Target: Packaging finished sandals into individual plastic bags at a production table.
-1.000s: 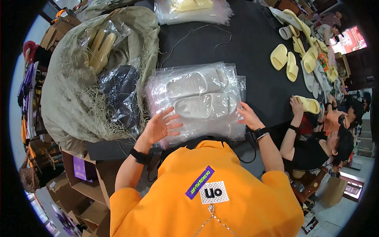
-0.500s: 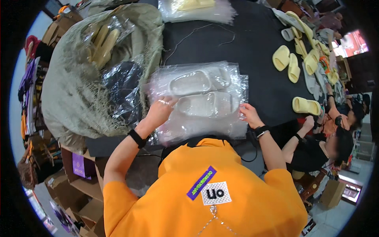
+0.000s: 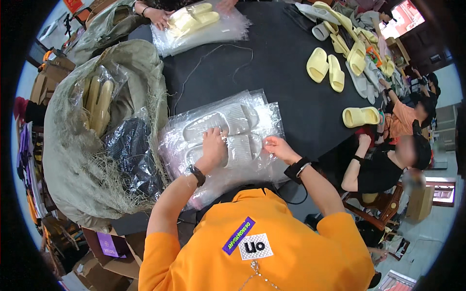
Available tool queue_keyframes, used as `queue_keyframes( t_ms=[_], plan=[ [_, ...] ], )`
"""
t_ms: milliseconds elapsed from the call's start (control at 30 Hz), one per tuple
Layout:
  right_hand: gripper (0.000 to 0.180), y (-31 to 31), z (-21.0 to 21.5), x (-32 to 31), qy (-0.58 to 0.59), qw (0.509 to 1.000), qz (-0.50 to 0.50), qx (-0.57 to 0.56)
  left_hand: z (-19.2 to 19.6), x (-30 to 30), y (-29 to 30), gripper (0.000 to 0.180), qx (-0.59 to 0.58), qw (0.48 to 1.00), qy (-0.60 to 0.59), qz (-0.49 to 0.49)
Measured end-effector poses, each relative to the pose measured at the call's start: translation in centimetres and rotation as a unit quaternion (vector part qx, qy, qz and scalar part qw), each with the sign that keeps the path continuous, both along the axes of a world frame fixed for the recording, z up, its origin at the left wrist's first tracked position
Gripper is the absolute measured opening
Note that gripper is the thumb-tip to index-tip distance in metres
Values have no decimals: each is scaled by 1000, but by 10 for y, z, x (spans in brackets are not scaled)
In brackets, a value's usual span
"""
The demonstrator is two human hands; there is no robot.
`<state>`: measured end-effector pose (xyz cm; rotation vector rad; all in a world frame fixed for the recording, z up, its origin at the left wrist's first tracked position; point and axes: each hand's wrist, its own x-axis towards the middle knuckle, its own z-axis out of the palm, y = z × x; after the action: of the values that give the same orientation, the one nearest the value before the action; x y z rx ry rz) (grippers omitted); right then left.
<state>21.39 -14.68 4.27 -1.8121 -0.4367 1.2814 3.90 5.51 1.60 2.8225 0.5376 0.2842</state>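
A pair of pale grey slide slippers (image 3: 239,148) lies side by side in a clear plastic bag (image 3: 273,119), on top of a stack of similar clear bags. My left hand (image 3: 213,150) rests on the slippers, its fingers laid forward across them and partly hiding the nearer one. At the bag's right end, my right hand (image 3: 280,148) pinches the thin plastic between thumb and fingers. The stack sits on a black table (image 3: 286,97), close in front of my orange shirt.
An open woven sack (image 3: 63,165) on the left holds bagged yellow slippers (image 3: 99,104) and a dark bagged bundle (image 3: 131,153). Across the table, another person's hands (image 3: 158,18) touch yellow slippers (image 3: 194,20) on plastic bags. Loose slippers (image 3: 318,64) and a seated person (image 3: 381,167) are at right.
The view has shifted. My left hand has moved right, from the bag's left side onto the slippers. My right hand stays at the bag's right end. The other person's hands now show at the top.
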Motion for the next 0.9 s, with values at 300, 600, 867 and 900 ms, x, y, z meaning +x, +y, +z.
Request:
queue_keyframes(
  t_ms=[300,600,867,900],
  plan=[
    [35,-36,2,14,39,998,-9,-50,-5,-39,17,23,-17,999,-36,-4],
    [32,50,-4,58,52,990,-125,40,16,-41,6,21,-99,984,-91,-115],
    [19,70,-21,71,-35,980,-197,21,8,-73,-13,28,-163,986,37,-14],
    [23,67,-22,73,-57,979,-192,39,7,-79,-11,26,-135,990,31,-5]
  ],
)
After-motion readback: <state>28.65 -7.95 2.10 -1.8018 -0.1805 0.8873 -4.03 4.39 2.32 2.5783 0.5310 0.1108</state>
